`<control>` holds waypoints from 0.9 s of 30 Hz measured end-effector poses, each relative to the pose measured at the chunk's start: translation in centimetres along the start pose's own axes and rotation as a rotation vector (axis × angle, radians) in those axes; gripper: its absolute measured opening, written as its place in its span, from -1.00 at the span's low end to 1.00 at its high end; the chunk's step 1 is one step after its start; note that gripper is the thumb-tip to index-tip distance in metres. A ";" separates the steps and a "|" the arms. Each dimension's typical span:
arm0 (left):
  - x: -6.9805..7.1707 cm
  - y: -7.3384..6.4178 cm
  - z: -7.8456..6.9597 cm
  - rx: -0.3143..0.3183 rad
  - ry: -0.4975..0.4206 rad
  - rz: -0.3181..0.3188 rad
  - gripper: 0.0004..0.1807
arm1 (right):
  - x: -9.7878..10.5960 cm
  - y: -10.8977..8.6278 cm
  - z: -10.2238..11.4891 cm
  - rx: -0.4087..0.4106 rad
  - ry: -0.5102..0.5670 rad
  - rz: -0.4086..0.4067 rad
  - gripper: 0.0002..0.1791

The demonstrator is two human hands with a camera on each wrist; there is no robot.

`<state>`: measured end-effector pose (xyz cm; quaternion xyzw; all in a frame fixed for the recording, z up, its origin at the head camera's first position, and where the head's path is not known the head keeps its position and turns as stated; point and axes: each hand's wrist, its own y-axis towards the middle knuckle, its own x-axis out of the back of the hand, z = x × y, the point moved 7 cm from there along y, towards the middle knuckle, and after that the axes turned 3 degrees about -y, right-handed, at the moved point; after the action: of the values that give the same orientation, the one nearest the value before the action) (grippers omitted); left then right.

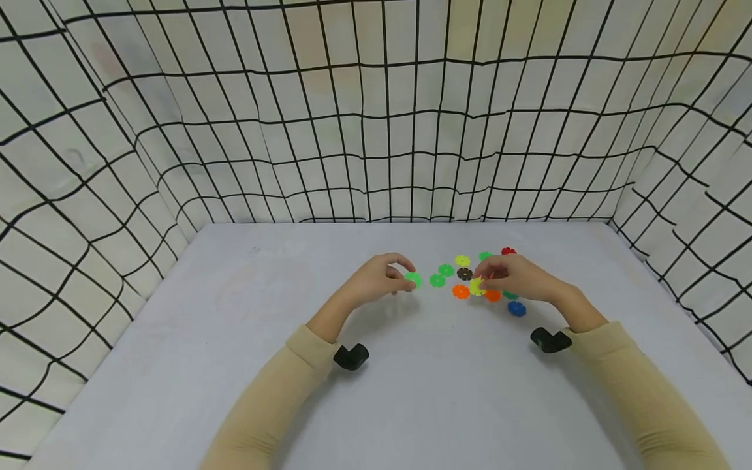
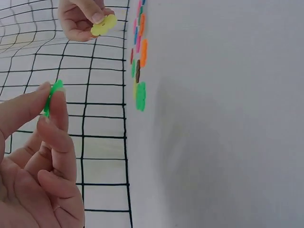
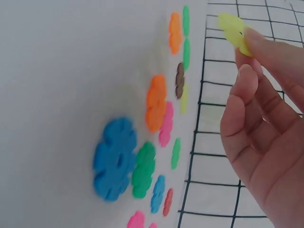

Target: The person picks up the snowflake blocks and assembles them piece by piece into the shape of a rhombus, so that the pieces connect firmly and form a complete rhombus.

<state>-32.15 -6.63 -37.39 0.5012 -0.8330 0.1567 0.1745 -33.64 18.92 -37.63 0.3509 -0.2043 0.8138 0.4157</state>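
My left hand (image 1: 378, 279) pinches a green flower-shaped disc (image 2: 53, 97) between thumb and forefinger, raised over the table. To the right, my right hand (image 1: 519, 279) pinches a yellow flower-shaped disc (image 3: 233, 32) the same way, with its other fingers curled below. Both discs are held apart from each other. Below and around the right hand lie loose discs of the same kind: a blue disc (image 3: 115, 159), a dark green disc (image 3: 144, 170), an orange disc (image 1: 461, 292) and a brown disc (image 1: 465, 273). Some discs are hidden behind the right hand in the head view.
Two more green discs (image 1: 437, 280) lie between the hands, with a yellow disc (image 1: 462, 260) and a red disc (image 1: 508, 250) farther back. The white table (image 1: 446, 391) is bordered by black grid netting (image 1: 388, 117) at the back and both sides.
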 end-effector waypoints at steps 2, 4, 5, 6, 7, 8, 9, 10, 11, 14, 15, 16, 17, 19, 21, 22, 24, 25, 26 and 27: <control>0.6 -0.5 0.1 0.002 -0.031 -0.036 -0.63 | 0.1 0.1 0.7 0.024 0.019 -0.041 -0.80; 1.2 -0.9 0.3 0.013 -0.065 -0.074 -0.61 | 0.1 0.2 1.4 0.046 0.037 -0.085 -0.80; 1.5 -1.1 0.3 0.021 -0.079 -0.092 -0.60 | 0.2 0.3 1.8 0.060 0.040 -0.109 -0.80; 1.7 -1.3 0.3 0.030 -0.093 -0.109 -0.59 | 0.3 0.3 2.2 0.067 0.046 -0.134 -0.80; 2.0 -1.4 0.3 0.035 -0.104 -0.123 -0.58 | 0.3 0.3 2.5 0.073 0.056 -0.159 -0.79; 2.2 -1.6 0.2 0.039 -0.115 -0.135 -0.58 | 0.4 0.3 2.8 0.069 0.074 -0.183 -0.79; 2.3 -1.7 0.1 0.040 -0.126 -0.144 -0.57 | 0.4 0.4 3.0 0.069 0.101 -0.203 -0.78; 2.4 -1.8 0.0 0.040 -0.129 -0.151 -0.57 | 0.5 0.5 3.3 0.067 0.130 -0.224 -0.78; 2.5 -1.9 -0.1 0.040 -0.134 -0.156 -0.57 | 0.5 0.6 3.5 0.066 0.162 -0.242 -0.77; 2.6 -2.3 -0.6 0.032 -0.148 -0.164 -0.57 | 0.3 0.8 4.3 0.078 0.263 -0.285 -0.76; 2.6 -2.4 -0.8 0.032 -0.152 -0.167 -0.58 | 0.1 0.9 4.5 0.085 0.288 -0.294 -0.76; 2.6 -2.6 -0.9 0.033 -0.158 -0.169 -0.58 | -0.1 1.0 4.8 0.091 0.305 -0.303 -0.76; 2.5 -2.7 -1.0 0.033 -0.167 -0.169 -0.59 | -0.3 1.1 5.1 0.099 0.319 -0.310 -0.77; 2.4 -2.8 -1.1 0.035 -0.177 -0.165 -0.60 | -0.8 1.1 5.7 0.108 0.353 -0.317 -0.77; 2.1 -2.9 -1.2 0.035 -0.184 -0.157 -0.60 | -1.3 1.1 6.3 0.111 0.379 -0.323 -0.77; 2.0 -2.8 -1.2 0.034 -0.186 -0.151 -0.60 | -1.5 1.2 6.6 0.117 0.386 -0.327 -0.77; 1.7 -2.8 -1.3 0.031 -0.184 -0.142 -0.60 | -1.8 1.2 7.0 0.127 0.395 -0.331 -0.77; 1.6 -2.8 -1.4 0.029 -0.185 -0.138 -0.59 | -1.9 1.3 7.2 0.130 0.391 -0.335 -0.78; 1.5 -2.8 -1.5 0.027 -0.183 -0.135 -0.59 | -1.9 1.3 7.3 0.135 0.381 -0.340 -0.78; 1.5 -2.8 -1.5 0.024 -0.183 -0.131 -0.59 | -2.0 1.4 7.5 0.141 0.365 -0.341 -0.78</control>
<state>-30.11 -8.38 -35.16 0.5688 -0.8090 0.1083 0.1014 -30.93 12.38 -34.15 0.2556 -0.0064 0.7940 0.5516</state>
